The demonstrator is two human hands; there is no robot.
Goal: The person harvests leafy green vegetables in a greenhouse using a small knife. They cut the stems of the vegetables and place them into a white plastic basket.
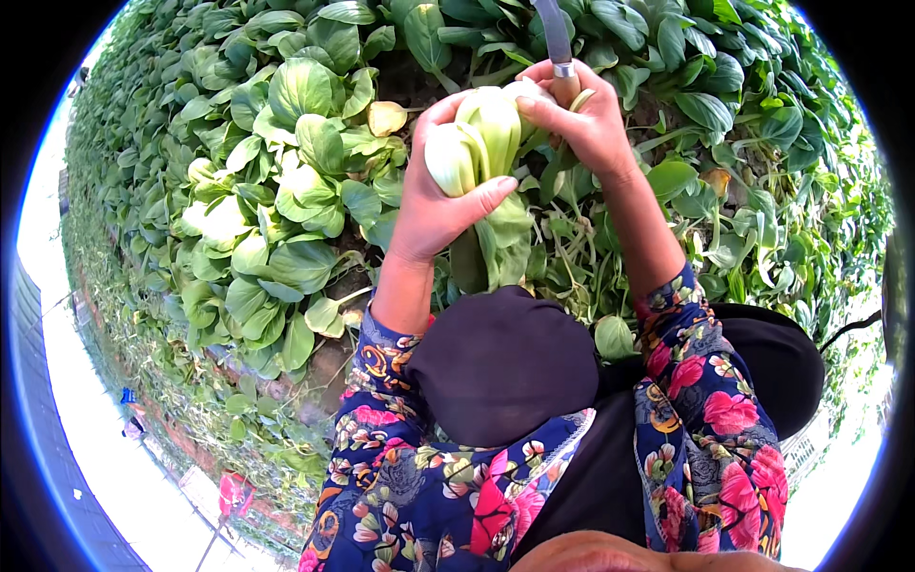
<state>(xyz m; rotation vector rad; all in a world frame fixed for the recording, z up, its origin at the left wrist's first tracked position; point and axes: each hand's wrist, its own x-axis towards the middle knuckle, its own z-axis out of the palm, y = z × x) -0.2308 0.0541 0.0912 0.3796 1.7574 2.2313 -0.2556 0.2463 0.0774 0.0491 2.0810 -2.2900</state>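
Note:
Two pale-stemmed heads of bok choy (486, 136) are in my left hand (436, 193), their bases up and their leaves hanging down toward my knees. My fingers wrap the far side and the thumb lies across the near stalks. My right hand (582, 118) keeps a knife (555, 36) by its wooden handle, blade pointing up and away from me. With its thumb and finger the same hand touches the pale stalk end at the right of the bunch. A loose stalk (582, 99) shows beside the handle.
Dense bok choy plants (343, 43) grow ahead and to both sides. Several cut heads (250, 222) are heaped at the left. Trimmed leaves and stalks (572, 243) litter the ground by my knees. A yellowed leaf (387, 119) lies near my left hand. Farther left is a red object (234, 493).

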